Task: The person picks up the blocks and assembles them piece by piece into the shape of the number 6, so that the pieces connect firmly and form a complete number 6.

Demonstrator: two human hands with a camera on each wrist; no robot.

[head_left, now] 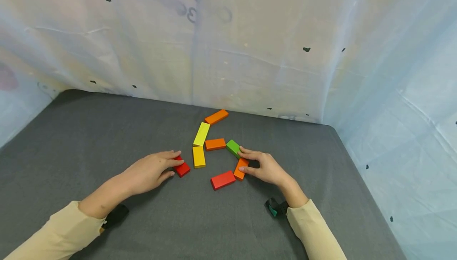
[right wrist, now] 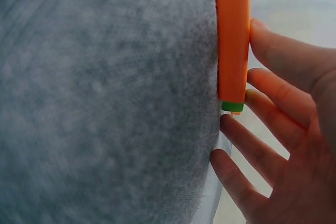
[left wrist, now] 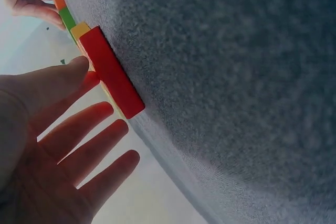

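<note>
My left hand (head_left: 151, 171) touches a loose red block (head_left: 182, 169) lying left of the others. In the left wrist view the thumb and index finger lie at that red block's (left wrist: 113, 74) side, and the remaining fingers are spread. My right hand (head_left: 265, 167) rests on the lower orange block (head_left: 241, 168) and the green block (head_left: 233, 148). From the right wrist, the thumb is against the orange block (right wrist: 233, 40) with the fingers extended. A second red block (head_left: 223, 180) meets the orange one's lower end.
A yellow block (head_left: 201, 134), an amber block (head_left: 199, 157), a middle orange block (head_left: 215, 144) and a top orange block (head_left: 216, 116) continue the curved row. They lie flat on a grey cloth-covered table (head_left: 143, 220). Pale plastic sheeting (head_left: 250, 73) hangs behind and at the sides.
</note>
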